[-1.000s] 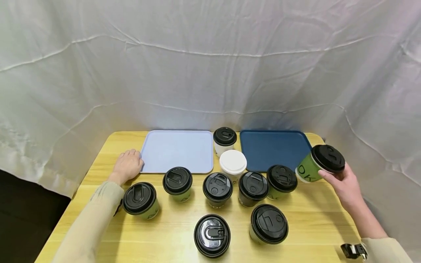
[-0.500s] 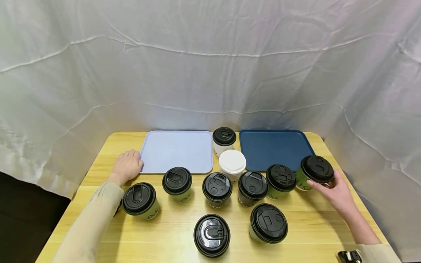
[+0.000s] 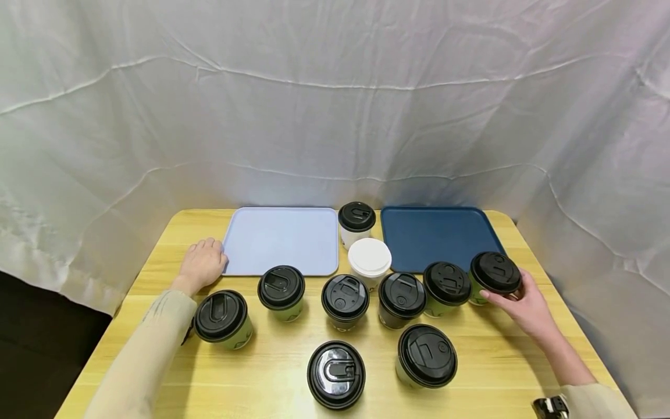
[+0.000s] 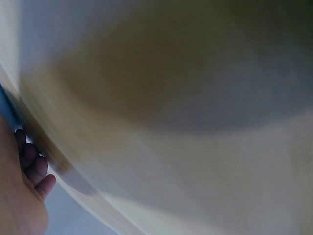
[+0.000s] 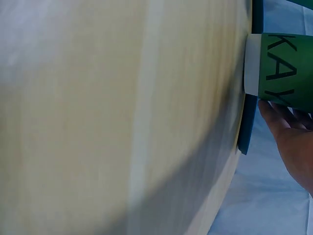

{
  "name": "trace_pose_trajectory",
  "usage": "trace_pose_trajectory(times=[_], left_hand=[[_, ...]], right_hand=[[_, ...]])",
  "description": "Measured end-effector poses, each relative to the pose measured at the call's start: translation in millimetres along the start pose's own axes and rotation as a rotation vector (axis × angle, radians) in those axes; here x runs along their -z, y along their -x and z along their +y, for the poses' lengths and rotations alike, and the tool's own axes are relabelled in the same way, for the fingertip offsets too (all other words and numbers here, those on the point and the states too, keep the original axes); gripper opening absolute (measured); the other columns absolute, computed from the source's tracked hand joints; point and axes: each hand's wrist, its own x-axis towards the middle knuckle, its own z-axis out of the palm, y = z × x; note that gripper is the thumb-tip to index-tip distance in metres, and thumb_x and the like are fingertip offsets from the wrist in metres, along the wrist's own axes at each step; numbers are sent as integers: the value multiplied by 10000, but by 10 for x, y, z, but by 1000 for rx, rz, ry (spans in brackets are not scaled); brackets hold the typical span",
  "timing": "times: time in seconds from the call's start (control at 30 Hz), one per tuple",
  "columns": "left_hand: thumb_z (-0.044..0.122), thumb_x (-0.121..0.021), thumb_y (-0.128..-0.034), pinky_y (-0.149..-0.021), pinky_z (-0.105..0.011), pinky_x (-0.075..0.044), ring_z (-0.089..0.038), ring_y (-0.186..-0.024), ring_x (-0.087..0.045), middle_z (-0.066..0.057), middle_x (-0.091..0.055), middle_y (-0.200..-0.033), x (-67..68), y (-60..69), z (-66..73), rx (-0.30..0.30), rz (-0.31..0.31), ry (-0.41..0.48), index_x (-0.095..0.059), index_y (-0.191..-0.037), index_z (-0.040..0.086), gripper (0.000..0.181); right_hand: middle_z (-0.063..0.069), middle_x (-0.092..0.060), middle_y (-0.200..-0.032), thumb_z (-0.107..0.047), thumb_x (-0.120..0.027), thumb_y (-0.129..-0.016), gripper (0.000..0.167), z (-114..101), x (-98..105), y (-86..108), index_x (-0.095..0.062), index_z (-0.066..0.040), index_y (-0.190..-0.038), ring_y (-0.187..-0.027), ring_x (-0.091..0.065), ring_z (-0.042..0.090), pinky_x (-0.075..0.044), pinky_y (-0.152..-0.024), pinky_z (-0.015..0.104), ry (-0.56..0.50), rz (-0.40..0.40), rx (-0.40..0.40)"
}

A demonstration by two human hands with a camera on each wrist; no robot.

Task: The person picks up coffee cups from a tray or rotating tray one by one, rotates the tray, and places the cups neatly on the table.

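At the table's right side my right hand (image 3: 528, 305) holds a green paper coffee cup (image 3: 477, 289) with a black lid, thumb on the near side. In the right wrist view that cup (image 5: 286, 68) is upright, its white base at the table, beside the dark blue tray's edge (image 5: 248, 125). It stands at the front right corner of the dark blue tray (image 3: 437, 235). My left hand (image 3: 203, 265) rests on the table, touching the left edge of the light blue tray (image 3: 282, 241); in the left wrist view its fingers (image 4: 36, 169) are loosely bent.
Left of the held cup stands another green cup (image 3: 446, 286). Several more black-lidded cups, such as the nearest one (image 3: 337, 375), spread across the wooden table (image 3: 262, 384). A white-lidded cup (image 3: 370, 257) and a white cup (image 3: 356, 224) stand between the trays. A pale curtain (image 3: 335, 128) hangs behind.
My right hand has lowered the green coffee cup from a tilted position in the air and moved it left, beside the neighbouring green cup. The left hand has stayed put.
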Motion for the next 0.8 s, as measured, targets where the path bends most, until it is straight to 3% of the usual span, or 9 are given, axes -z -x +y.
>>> trace_pose_trajectory(times=[0.3, 0.5, 0.6, 0.7, 0.8], left_hand=[[213, -364, -1045, -983, -612, -406, -473, -1112, -531, -291, -562, -1161, 27, 112, -57, 26, -1, 56, -543, -1131, -88, 361], [288, -389, -1086, -983, -636, -430, -497, -1096, -562, -314, -583, -1149, 179, 223, -80, 36, 1, 130, -570, -1131, -100, 430], [296, -417, -1086, -1013, -657, -412, -523, -1147, -551, -342, -575, -1212, 284, 292, -84, 32, -25, 150, -559, -1217, -129, 466], [326, -434, -1089, -1076, -694, -352, -571, -1278, -483, -387, -519, -1369, 403, 379, -77, 39, -65, 154, -493, -1365, -152, 556], [366, -433, -1092, -1122, -728, -257, -601, -1379, -368, -404, -403, -1494, 516, 487, -84, 53, -100, 154, -387, -1485, -144, 646]], right_hand=[[-173, -566, -1206, -65, -766, -929, 607, 19, -88, -51, -425, -197, -1413, -1049, -600, -90, -518, -819, 117, -30, -25, 23], [-199, -550, -1263, -36, -755, -932, 720, 30, -58, -52, -349, -113, -1520, -1128, -550, -139, -477, -895, 82, -42, -83, 39], [-36, -498, -1396, -70, -755, -942, 843, -2, 7, -35, -228, -63, -1600, -1227, -458, -140, -419, -966, 62, 14, -119, 34], [195, -333, -1585, -81, -735, -960, 944, -56, 95, -39, -100, -69, -1657, -1374, -365, -36, -359, -1010, 45, 64, -140, 54], [256, -182, -1678, -84, -681, -994, 925, -115, 178, -35, -55, -121, -1674, -1482, -269, 33, -276, -1039, 15, 116, -117, 124]])
